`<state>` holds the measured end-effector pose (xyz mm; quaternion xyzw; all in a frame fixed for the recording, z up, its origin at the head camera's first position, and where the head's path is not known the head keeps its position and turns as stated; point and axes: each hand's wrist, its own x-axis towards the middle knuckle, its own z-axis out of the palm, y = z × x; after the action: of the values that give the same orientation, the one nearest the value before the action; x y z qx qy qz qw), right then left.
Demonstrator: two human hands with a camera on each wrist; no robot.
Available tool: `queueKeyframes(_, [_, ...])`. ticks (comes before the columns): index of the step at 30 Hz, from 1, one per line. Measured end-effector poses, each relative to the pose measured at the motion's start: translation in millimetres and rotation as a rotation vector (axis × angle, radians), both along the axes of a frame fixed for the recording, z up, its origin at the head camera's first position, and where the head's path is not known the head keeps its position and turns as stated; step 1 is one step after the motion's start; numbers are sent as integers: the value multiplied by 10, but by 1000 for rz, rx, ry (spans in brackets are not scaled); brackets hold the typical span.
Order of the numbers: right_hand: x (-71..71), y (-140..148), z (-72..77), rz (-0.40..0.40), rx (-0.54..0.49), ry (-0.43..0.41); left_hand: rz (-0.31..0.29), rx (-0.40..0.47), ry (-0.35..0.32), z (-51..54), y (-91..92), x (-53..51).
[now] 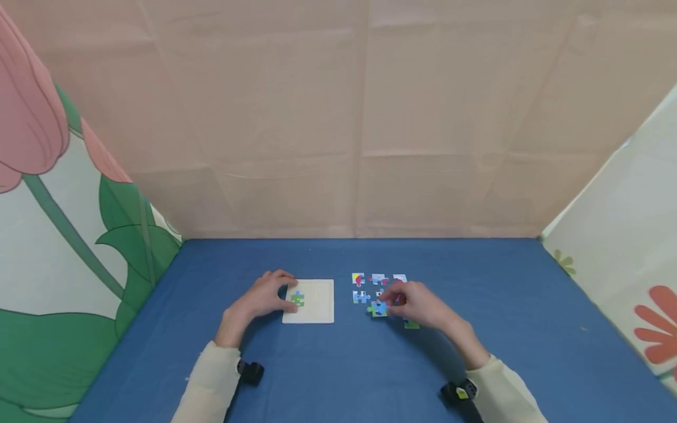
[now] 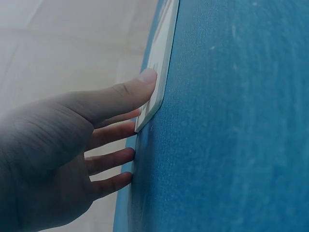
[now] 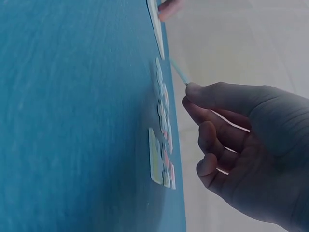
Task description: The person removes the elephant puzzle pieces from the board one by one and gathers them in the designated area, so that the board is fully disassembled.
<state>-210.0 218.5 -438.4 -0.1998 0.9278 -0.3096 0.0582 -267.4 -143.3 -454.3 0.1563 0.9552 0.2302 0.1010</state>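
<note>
My left hand (image 1: pixel 266 294) rests at the left edge of a square, cream puzzle tray (image 1: pixel 317 302), its thumb on the rim and its fingers fairly straight, as the left wrist view shows. One green and blue jigsaw piece (image 1: pixel 298 299) lies in the tray's left part. To the right, my right hand (image 1: pixel 418 302) pinches a blue and green jigsaw piece (image 1: pixel 378 309) between thumb and index finger. In the right wrist view this held piece (image 3: pixel 179 71) appears edge-on, raised off the table. Several loose jigsaw pieces (image 1: pixel 361 297) lie below and around the right hand, some partly hidden by it.
A blue cloth (image 1: pixel 328 376) covers the table. Behind it rises a beige sheet (image 1: pixel 285 117). Panels with printed flowers (image 1: pixel 661 317) flank both sides. A green-edged piece (image 1: pixel 411 324) lies near the right wrist.
</note>
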Motion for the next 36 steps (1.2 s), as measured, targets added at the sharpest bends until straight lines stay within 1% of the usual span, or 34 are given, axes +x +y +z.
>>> queueKeyframes(5, [12, 57, 10, 37, 9, -35, 8, -2, -11, 5, 12, 1])
queueKeyframes(8, [19, 73, 13, 56, 11, -74, 10, -3, -19, 3, 9, 0])
queueKeyframes(12, [20, 74, 12, 40, 26, -109, 8, -2, -11, -4, 5, -3])
queueKeyframes(15, [19, 73, 2, 30, 44, -114, 6, -1, -2, -5, 6, -4])
queueKeyframes(22, [11, 77, -32, 16, 69, -134, 8, -3, -4, 14, 16, 2])
queueKeyframes(27, [2, 91, -43, 9, 72, -140, 5, -2, -5, 20, 11, 8])
queueKeyframes(32, [-1, 107, -37, -2, 56, -150, 11, -1, -10, -1, 11, 0])
queueKeyframes(36, [5, 96, -23, -1, 48, -123, 12, -7, -2, -20, 20, -4])
